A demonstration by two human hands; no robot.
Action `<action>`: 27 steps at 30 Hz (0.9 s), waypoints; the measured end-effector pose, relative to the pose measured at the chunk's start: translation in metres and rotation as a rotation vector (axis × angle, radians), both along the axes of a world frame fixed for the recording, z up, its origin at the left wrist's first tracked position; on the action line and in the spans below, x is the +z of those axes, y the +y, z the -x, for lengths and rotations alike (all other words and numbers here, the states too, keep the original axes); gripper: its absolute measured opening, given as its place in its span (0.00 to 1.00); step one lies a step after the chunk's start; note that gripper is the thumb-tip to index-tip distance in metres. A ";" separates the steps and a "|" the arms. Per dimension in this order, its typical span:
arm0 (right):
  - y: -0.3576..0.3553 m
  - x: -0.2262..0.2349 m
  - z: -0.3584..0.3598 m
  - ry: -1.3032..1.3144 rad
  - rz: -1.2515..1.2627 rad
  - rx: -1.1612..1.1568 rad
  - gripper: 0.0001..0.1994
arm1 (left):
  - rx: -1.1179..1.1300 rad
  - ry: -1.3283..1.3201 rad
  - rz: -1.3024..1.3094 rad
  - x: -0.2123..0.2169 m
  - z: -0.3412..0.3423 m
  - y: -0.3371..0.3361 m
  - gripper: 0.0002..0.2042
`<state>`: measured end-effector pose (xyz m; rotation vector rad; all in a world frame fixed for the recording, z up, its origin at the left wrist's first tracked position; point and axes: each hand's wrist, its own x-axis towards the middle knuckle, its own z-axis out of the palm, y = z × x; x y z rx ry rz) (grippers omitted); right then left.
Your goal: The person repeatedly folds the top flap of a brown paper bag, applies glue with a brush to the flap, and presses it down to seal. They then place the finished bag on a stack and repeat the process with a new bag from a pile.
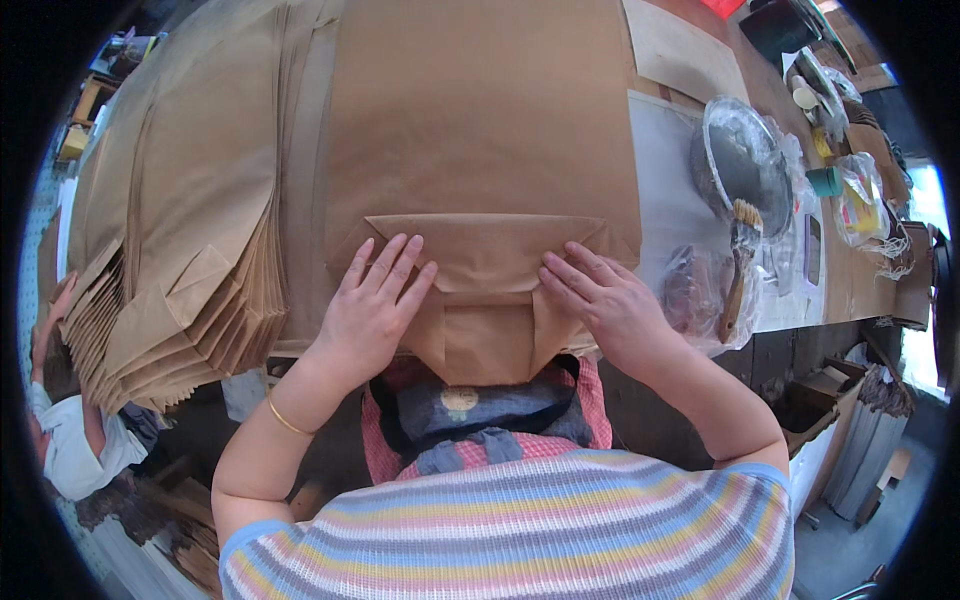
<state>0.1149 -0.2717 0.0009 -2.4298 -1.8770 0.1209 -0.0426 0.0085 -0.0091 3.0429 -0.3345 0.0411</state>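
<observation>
both hands lie flat and spread on the folded bottom of a brown paper bag (pixel 480 200) that rests on the worktable (pixel 665 190), its folded end at the near edge and hanging slightly over it. the left hand (pixel 372 305) presses the left side of the fold with fingers apart, gripping nothing; the right hand (pixel 608 305) does the same on the right side, fingertips on the crease line, palm down, nothing clasped in it.

left of the bag, touching it, stands a tall stack of folded bags (pixel 170 230) fanning out at its near end. right of the bag, near the table edge, a paste brush (pixel 738 262) leans on a clear plastic wrapper (pixel 695 290), and beyond it sits a metal bowl (pixel 745 160).

the flaps could spring up or set crooked if the pressure is uneven, since the two hands cover only the sides and the centre is free. the overhanging end may sag and pull the crease askew. a right elbow swing could knock the brush, which sits close to that wrist, and smear the paper.
</observation>
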 end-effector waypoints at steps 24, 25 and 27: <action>-0.002 -0.019 0.012 0.504 -0.522 -0.434 0.04 | 0.092 -0.076 0.745 -0.006 -0.004 0.018 0.07; 0.004 -0.021 0.006 0.523 -0.545 -0.483 0.05 | 0.190 -0.052 0.800 -0.008 -0.010 0.014 0.07; 0.019 -0.027 0.001 0.560 -0.588 -0.579 0.05 | 0.393 -0.003 0.906 -0.013 -0.019 0.010 0.07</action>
